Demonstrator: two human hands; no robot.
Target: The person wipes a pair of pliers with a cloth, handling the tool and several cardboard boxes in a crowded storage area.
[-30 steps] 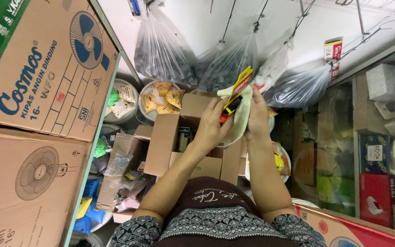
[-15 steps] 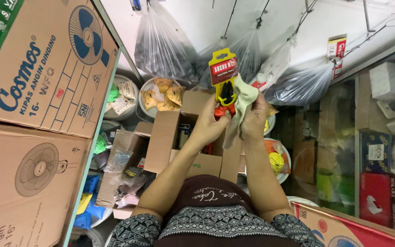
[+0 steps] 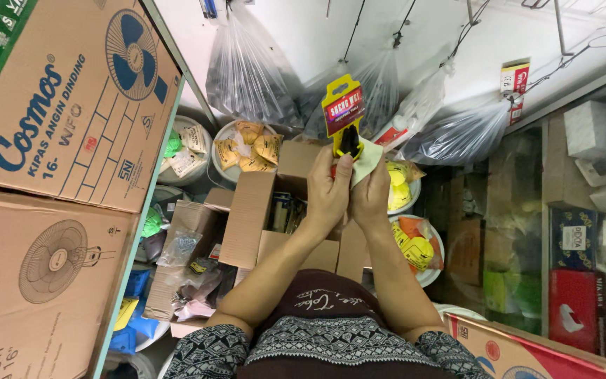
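Holding yellow carded tool (image 3: pixel 344 116), left hand (image 3: pixel 326 193), right hand (image 3: pixel 371 196), open box (image 3: pixel 282 210) below

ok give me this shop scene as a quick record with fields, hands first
left hand: grips a yellow carded packet, thumb on its dark item
right hand: holds a pale cloth against the packet's lower edge
below hands: open cardboard box
left side: stacked fan cartons
above: clear plastic bags hanging by the wall
right side: glass cabinet with boxes
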